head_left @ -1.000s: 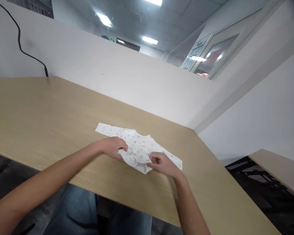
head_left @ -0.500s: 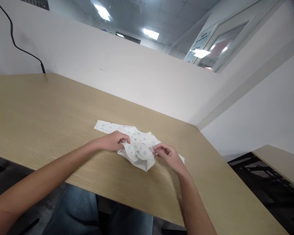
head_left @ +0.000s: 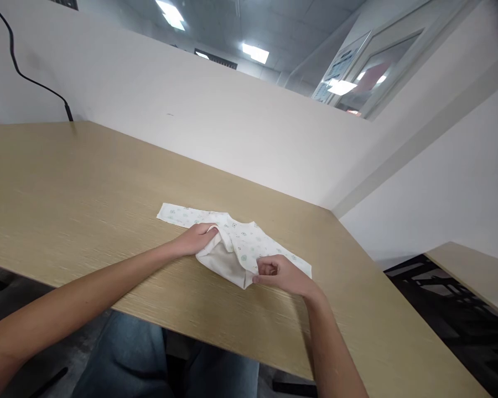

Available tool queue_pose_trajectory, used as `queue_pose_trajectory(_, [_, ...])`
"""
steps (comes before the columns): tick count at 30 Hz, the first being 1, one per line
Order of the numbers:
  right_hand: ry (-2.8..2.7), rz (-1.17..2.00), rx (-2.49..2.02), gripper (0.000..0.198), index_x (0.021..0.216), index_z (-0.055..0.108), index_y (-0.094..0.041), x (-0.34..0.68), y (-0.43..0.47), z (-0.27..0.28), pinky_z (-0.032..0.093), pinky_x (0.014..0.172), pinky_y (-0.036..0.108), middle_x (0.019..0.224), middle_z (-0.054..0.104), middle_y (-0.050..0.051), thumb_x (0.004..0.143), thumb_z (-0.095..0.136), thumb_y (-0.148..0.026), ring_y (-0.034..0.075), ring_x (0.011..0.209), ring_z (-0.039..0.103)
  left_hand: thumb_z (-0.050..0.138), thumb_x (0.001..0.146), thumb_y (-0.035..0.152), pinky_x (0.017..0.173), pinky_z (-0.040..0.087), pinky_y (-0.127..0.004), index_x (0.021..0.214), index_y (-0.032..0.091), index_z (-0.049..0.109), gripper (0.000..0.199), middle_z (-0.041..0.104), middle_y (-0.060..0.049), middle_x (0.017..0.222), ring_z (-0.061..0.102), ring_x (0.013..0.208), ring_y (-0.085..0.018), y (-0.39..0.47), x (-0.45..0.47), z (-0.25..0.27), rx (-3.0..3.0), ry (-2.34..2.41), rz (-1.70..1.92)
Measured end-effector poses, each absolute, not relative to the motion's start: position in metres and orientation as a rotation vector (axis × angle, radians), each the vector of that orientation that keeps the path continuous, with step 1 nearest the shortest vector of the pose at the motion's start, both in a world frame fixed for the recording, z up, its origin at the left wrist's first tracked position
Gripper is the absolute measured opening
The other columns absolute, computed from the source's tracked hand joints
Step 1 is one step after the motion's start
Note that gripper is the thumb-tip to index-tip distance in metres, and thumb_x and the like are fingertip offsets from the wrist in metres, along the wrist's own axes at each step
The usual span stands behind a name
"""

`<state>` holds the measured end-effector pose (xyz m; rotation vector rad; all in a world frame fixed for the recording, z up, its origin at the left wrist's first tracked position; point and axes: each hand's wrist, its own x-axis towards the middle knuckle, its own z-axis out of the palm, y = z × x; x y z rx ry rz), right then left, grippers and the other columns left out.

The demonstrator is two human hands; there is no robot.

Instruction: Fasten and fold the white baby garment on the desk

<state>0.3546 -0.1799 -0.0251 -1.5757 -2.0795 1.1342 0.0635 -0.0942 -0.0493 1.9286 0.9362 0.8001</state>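
A small white baby shirt [head_left: 247,239] with a pale green print lies on the table, long sleeves spread to both sides and neckline toward the wall. Its lower front is lifted, so the plain white inside shows. My left hand [head_left: 199,237] is closed on the left part of the raised front flap, fingers partly hidden by the cloth. At the lower right edge of the shirt, my right hand [head_left: 280,272] has its fingers curled, with thumb and fingertips at the hem.
The wooden table [head_left: 108,182] runs to a white partition wall [head_left: 211,121] at the back. A black cable [head_left: 37,83] hangs down the wall at the left. Another table [head_left: 477,271] with a dark frame stands at the right.
The front flap has been raised and opened, baring more of the inside. My right hand has moved down along the shirt's right side to the hem. My left hand has shifted little.
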Motion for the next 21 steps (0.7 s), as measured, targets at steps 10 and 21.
queue_pose_trajectory(10, [-1.664,1.298,-1.503,0.065,0.056,0.054,-0.020,0.367,-0.183,-0.020,0.030,0.044,0.026,0.051,0.057,0.003,0.085,0.053,-0.078,0.011,0.040,0.043,0.051,0.091,0.026,0.052,0.030,-0.024,0.116,0.020,0.066,0.030,0.035,0.010,0.049,0.033,0.045,-0.011,-0.115,0.053,-0.034,2.169,0.876,1.110])
queue_pose_trajectory(21, [-1.303,1.214,-1.154,0.065,0.072,0.066,-0.021,0.369,-0.179,-0.016,0.025,0.042,0.027,0.047,0.052,0.002,0.084,0.049,-0.083,0.011,0.037,0.035,0.064,0.094,0.042,0.051,0.040,-0.025,0.076,0.018,0.070,0.031,0.058,0.001,0.056,0.048,0.050,-0.010,-0.133,0.036,-0.007,2.124,0.465,1.288])
